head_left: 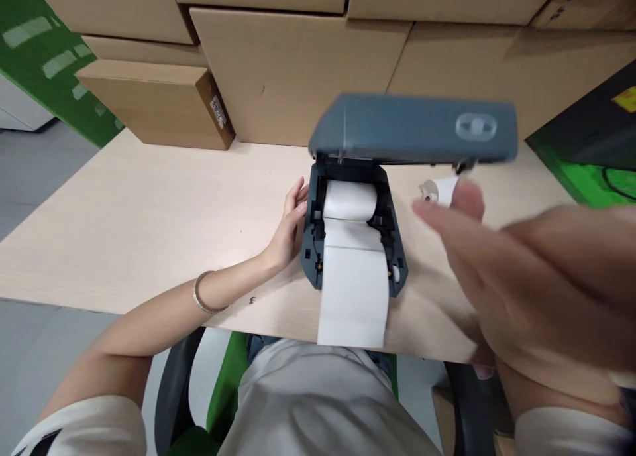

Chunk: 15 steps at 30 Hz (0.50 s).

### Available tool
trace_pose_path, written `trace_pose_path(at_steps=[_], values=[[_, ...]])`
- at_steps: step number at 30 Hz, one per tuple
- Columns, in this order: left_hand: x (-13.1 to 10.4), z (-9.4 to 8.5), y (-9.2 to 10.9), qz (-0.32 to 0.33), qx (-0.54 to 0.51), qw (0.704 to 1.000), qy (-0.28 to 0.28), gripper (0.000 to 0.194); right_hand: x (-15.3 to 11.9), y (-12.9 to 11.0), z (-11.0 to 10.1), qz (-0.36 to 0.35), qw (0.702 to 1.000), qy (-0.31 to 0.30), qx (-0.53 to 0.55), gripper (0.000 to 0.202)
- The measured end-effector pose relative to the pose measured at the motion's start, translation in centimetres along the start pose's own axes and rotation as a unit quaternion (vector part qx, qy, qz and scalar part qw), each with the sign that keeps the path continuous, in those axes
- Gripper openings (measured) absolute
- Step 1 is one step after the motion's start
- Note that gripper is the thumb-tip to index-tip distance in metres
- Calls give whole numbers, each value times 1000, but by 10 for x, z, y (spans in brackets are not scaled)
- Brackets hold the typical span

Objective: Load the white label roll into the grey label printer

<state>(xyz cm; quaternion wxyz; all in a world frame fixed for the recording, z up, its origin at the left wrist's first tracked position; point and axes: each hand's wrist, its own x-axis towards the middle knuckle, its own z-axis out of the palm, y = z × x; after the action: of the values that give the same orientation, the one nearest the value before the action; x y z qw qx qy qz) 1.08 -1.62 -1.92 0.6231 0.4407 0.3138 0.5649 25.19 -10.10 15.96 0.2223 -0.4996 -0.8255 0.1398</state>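
A dark grey label printer (397, 264) stands on the table with its lid (407, 128) raised. Inside lies a white label roll (350, 201), and its strip of labels (354, 297) runs out over the front toward my body. My left hand (293, 221) rests against the printer's left side, fingers stretched and lying along it. Close to the camera, my right hand (536, 277) hangs in the air below the lid's free end, smeared by motion. Its fingers are partly bent and look apart, with nothing seen in them. Behind its fingertips lies a small white roll (444, 191), partly hidden.
Large cardboard boxes (298, 71) are stacked along the back of the pale wooden table (149, 224). A flat carton (159, 105) stands at the back left. At the right is a dark object (591, 124) over a green surface. The table's front edge runs before my body.
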Motion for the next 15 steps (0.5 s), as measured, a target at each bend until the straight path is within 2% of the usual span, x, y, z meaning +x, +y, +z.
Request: trace_pose_path(at_steps=[3,5,7,9,12,15], values=[[0,-1,3,-8,40,999,-7,84,29,18,11,60,975,170,-131,42],[2,-4,5,-20,77,997,-4,85,46,24,24,91,947,223,-213,53],[5,-9,5,-26,113,993,-3,88,58,28,33,101,924,236,-284,59],[8,-14,6,-24,152,988,-14,91,65,33,37,95,919,222,-310,64],[10,-16,9,-23,202,979,-33,88,72,48,36,80,936,195,-283,71],[8,-13,15,-25,232,972,-31,74,80,69,36,81,949,176,-248,72]])
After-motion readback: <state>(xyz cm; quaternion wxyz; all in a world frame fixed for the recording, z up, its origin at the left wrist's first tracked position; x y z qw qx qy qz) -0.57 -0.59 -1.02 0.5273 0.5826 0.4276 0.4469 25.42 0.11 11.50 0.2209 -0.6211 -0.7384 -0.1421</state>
